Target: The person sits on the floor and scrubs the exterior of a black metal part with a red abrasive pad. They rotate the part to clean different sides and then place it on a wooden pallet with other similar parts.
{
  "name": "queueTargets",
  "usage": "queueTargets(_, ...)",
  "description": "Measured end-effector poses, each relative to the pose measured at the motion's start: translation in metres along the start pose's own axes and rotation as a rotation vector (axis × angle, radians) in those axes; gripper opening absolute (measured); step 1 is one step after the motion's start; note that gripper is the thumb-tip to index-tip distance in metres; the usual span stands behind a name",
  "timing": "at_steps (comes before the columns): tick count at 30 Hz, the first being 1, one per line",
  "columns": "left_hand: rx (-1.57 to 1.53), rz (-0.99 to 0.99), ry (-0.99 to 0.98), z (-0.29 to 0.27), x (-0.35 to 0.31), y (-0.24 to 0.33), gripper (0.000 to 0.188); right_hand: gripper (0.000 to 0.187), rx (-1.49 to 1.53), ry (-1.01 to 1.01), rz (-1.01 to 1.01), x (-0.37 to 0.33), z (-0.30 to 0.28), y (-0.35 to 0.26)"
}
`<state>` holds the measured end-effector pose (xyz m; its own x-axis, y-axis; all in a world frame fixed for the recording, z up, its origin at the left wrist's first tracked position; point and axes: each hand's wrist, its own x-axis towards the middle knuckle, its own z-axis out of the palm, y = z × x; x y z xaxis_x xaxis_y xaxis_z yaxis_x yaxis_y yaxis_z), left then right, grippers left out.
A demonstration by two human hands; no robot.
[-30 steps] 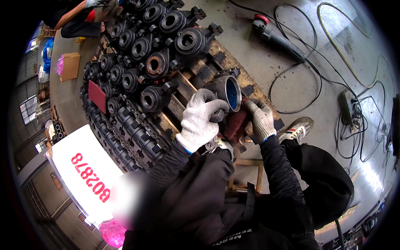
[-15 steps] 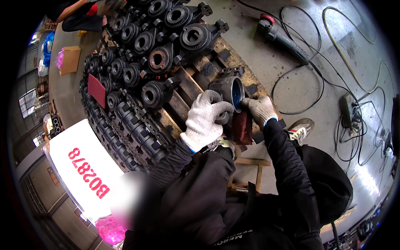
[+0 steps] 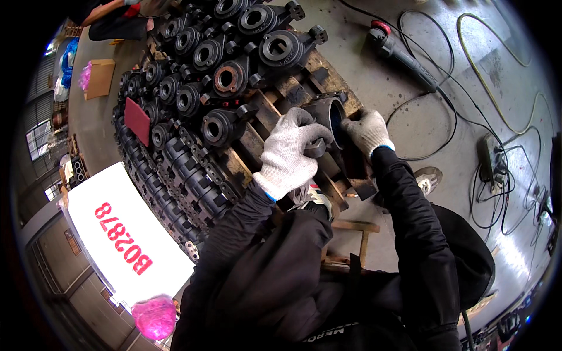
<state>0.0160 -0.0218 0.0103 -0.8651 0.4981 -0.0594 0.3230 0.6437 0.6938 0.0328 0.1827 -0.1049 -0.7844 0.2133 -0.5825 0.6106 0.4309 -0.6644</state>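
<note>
A dark metal casting [image 3: 321,110] with a round bore stands at the pallet's near edge, its open mouth facing right. Curled round a lug on its near side is my left hand [image 3: 288,153], in a pale knit glove. My right hand [image 3: 370,132], gloved the same way, is closed at the rim of the bore, fingertips partly inside. From beneath it hangs a dark red abrasive pad [image 3: 355,164], mostly in shadow. How the fingers grip the pad is partly hidden.
Rows of black castings [image 3: 205,54] crowd the wooden pallet [image 3: 328,73]; a flat red pad [image 3: 137,121] lies on them. An angle grinder [image 3: 404,58] and looping cables rest on the floor to the right. At the far left are a cardboard box [image 3: 99,79] and another person [image 3: 114,26].
My right hand has risen slightly and turned at the bore, and the red pad below it shows less. My left hand keeps its hold on the casting.
</note>
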Motion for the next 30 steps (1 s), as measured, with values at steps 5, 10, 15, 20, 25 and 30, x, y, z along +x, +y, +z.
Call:
queueTargets(5, 0.009, -0.043, -0.009, -0.003, 0.004, 0.007, 0.035, 0.034, 0.48, -0.411, 0.149, -0.013, -0.008, 0.037)
queueTargets(10, 0.06, -0.004, -0.028, -0.002, 0.002, 0.009, 0.034, 0.037, 0.441, -0.37, 0.429, -0.014, -0.005, 0.01)
queueTargets(15, 0.061, -0.005, -0.043, 0.0, -0.002, 0.008, 0.032, 0.042, 0.21, -0.196, 0.178, -0.011, -0.007, 0.005)
queueTargets(20, 0.002, -0.043, -0.006, 0.0, -0.001, 0.004, 0.035, 0.04, -0.11, 0.057, -0.198, 0.009, -0.004, -0.002)
queueTargets(25, -0.026, -0.06, -0.02, -0.007, 0.007, 0.002, 0.039, 0.042, 0.009, -0.023, -0.016, 0.013, -0.006, -0.005)
queueTargets(30, 0.017, -0.099, -0.027, -0.012, 0.016, 0.002, 0.038, 0.039, 0.343, -0.346, 0.335, 0.0, -0.016, -0.01)
